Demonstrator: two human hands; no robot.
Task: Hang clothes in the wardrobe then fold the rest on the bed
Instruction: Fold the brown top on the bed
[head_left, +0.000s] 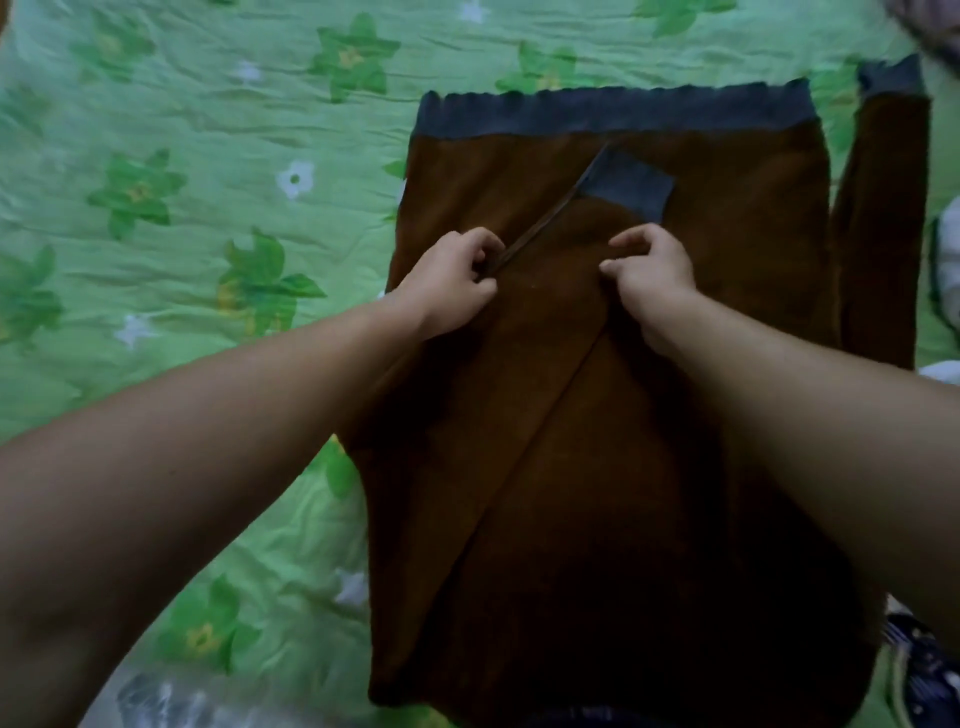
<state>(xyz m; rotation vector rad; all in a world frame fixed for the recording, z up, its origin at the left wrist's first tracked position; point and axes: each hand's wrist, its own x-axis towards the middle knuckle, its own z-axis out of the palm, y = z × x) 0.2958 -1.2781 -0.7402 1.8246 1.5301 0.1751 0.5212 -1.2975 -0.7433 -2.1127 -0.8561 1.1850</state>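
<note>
Two hands meet on a brown sweater (571, 493) lying flat on the green floral bedsheet (182, 234). The left hand (452, 283) and right hand (652, 278) each pinch, fingers curled, the sleeve (556, 249) folded across its body, its grey cuff (628, 189) toward one o'clock. The other sleeve (883, 234) lies at three o'clock.

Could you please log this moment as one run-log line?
phase: folding | brown sweater: flat on green sheet | folded sleeve: across body | left hand, right hand: pinching folded sleeve
</note>
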